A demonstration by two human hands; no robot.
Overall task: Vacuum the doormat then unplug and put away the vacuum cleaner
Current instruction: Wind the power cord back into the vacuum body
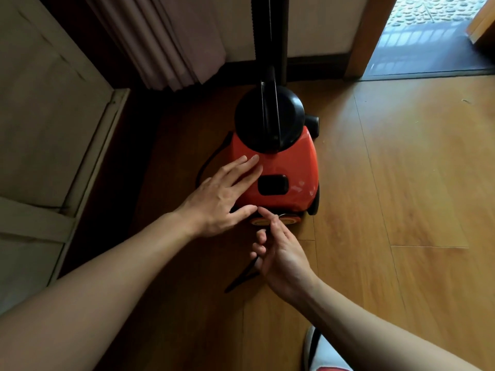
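Vacuum cleaner (284,167) sits on the wood floor (401,183) directly under and ahead of both hands, tube (270,108) rising from its far end. Left hand (222,199) lies flat on the red shell, fingers straight, gripping nothing, thumb down at the near edge. Right hand (281,253) is just behind the rear, index finger reaching toward the back panel, other fingers loosely curled. The black cord (241,281) runs up to those fingers from below, but I can't tell whether it's pinched or just passing behind. Handling guess: hard glossy plastic shell, slippery, no purchase for a flat palm. It probably has moderate weight and rolls on the wheel (316,204) right of the right hand. Best hold looks like the dark recess (272,185) just right of the left fingertips. The cord is limp, so guide it by hand and don't yank.
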